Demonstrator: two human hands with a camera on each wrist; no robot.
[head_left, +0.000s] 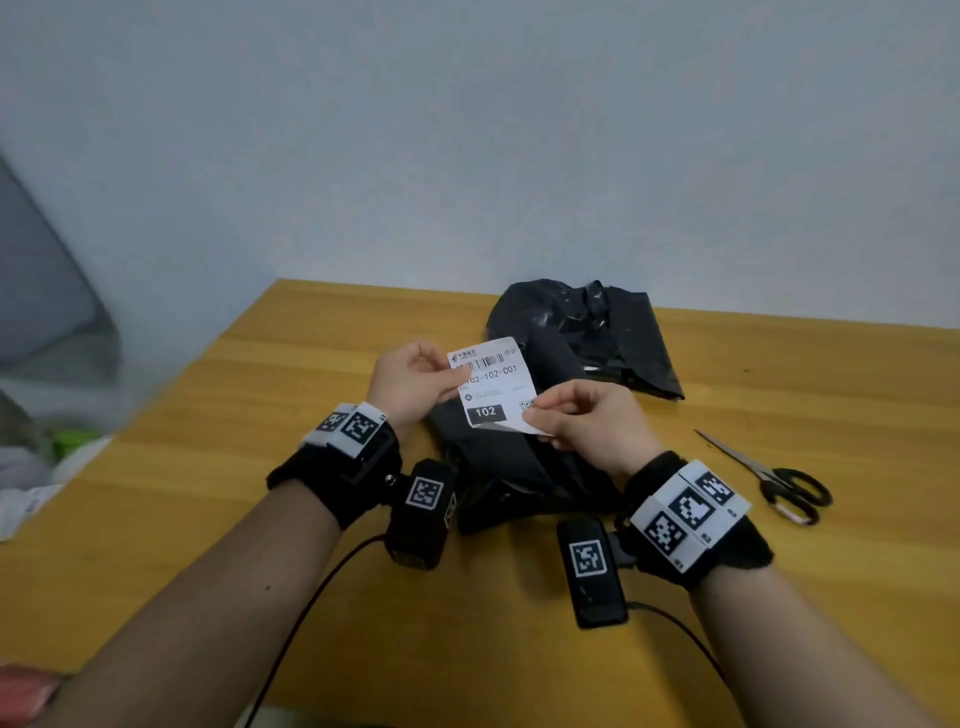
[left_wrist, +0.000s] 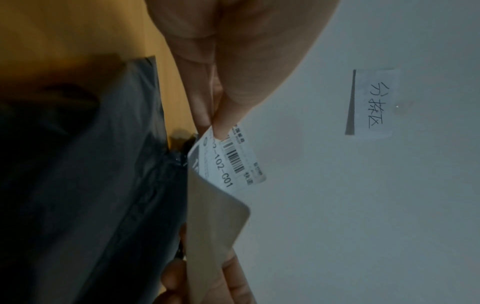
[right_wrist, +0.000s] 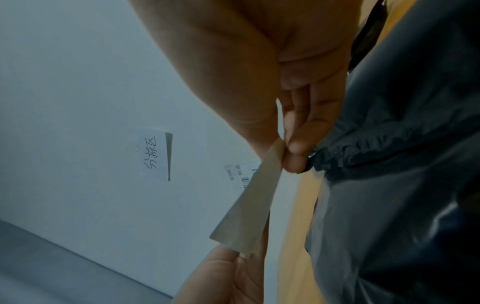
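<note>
Head: the left hand pinches the label by its left edge and the right hand pinches at its lower right corner, above the bag on the tabletop. Scissors lie to the right.
Left wrist: thumb and finger clamp the label, and its backing curls off.
Right wrist: fingertips pinch that backing.

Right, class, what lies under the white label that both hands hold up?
Below the label, a black plastic bag lies on the wooden table. The label and the right hand cover part of the bag.
</note>
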